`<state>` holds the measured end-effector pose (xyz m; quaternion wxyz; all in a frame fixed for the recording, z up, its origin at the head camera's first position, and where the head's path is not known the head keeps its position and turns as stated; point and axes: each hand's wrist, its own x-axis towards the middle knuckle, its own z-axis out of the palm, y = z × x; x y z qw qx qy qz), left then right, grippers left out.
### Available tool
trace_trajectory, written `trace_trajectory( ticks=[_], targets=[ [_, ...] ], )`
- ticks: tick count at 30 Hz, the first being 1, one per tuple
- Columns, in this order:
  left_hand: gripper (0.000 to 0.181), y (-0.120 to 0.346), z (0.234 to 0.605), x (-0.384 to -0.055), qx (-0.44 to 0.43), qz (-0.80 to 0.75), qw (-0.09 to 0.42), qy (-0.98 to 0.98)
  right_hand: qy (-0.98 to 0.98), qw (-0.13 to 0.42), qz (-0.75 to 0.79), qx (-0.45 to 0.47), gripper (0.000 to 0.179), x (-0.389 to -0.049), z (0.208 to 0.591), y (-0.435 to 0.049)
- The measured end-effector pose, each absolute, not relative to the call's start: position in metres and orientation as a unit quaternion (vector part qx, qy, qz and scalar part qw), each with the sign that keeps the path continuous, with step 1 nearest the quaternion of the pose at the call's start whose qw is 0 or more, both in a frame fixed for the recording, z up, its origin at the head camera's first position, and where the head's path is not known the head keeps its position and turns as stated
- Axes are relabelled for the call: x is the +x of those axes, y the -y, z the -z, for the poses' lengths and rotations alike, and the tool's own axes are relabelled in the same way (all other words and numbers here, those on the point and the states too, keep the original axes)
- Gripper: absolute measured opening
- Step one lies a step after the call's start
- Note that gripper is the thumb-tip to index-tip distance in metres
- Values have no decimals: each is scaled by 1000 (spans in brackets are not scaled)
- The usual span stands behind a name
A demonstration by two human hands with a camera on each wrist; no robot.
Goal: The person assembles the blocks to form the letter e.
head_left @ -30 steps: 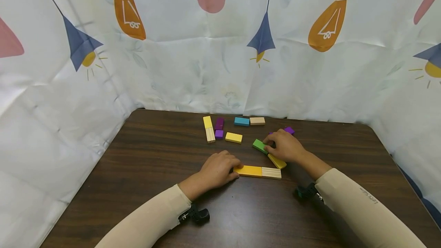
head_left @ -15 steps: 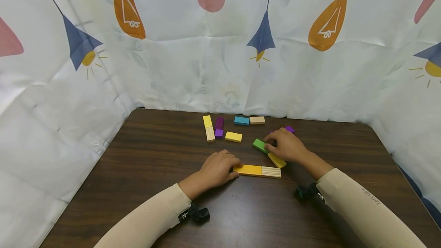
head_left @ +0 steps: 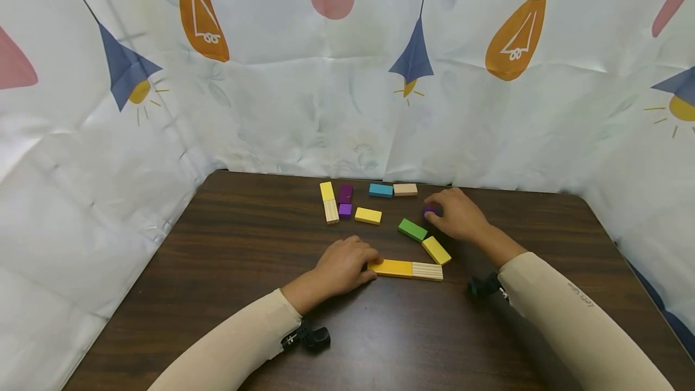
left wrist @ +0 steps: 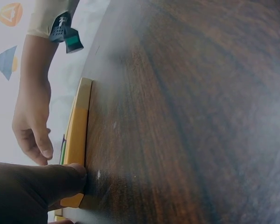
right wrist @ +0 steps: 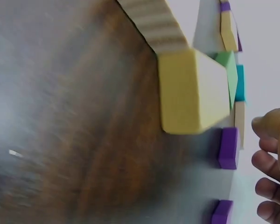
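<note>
My left hand (head_left: 341, 267) pinches the left end of an orange block (head_left: 395, 268), its thumb on the near side in the left wrist view. A ridged plain-wood block (head_left: 427, 271) meets the orange block's right end. Behind it, a yellow block (head_left: 437, 250) and a green block (head_left: 412, 230) lie end to end at a slant. My right hand (head_left: 458, 216) hovers over a purple block (head_left: 431, 211), which is partly covered by its fingers. In the right wrist view, those fingers are loosely bent with nothing between them, and a second purple block (right wrist: 222, 213) shows on the table.
Farther back on the dark wood table (head_left: 260, 228) lie a lone yellow block (head_left: 368, 216), a blue block (head_left: 381, 190) beside a tan block (head_left: 405, 190), and a cluster with two purple blocks (head_left: 345, 211). A printed curtain (head_left: 304, 119) hangs right behind the table's far edge.
My right hand has lifted off the green block and moved back to the purple block, leaving the green and yellow blocks lying together. My left hand has stayed on the orange block.
</note>
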<state>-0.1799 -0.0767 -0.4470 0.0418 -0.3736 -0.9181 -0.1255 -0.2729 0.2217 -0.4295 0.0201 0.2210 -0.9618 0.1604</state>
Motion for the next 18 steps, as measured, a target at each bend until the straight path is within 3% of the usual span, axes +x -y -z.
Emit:
trace_trajectory(
  ticks=[18],
  targets=[
    [23, 77, 448, -181, -374, 125, 39, 918, 965, -10, -169, 201, 40, -317, 424, -212]
  ],
)
